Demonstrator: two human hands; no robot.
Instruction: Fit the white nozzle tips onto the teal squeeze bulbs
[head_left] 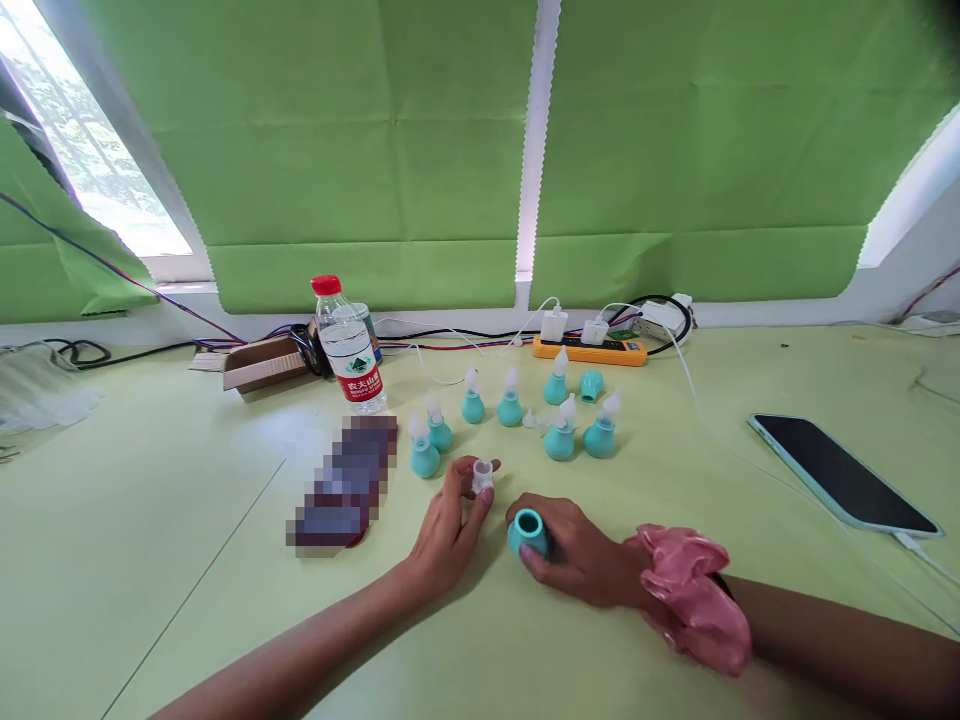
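Note:
Between thumb and fingertips, my left hand (448, 522) pinches a small translucent plastic nozzle (482, 474), its wide opening facing up. My right hand (577, 548) is wrapped round a teal rubber squeeze bulb (527, 524) whose open mouth points upward. The two pieces are apart, a short way from each other. Beyond my hands stand several teal bulbs with whitish tips fitted, such as a bulb (559, 441) in the middle and a bulb (424, 459) at the left. A bare teal bulb (592, 386) lies tipped over behind them. Near it lies a loose clear piece (529, 419).
A water bottle (351, 350) and an open cardboard box (264, 366) stand at the back left. A blurred-out dark object (349, 485) lies left of my hands. An orange power strip (589, 349) sits by the wall. A phone (844, 472) with a cable lies right.

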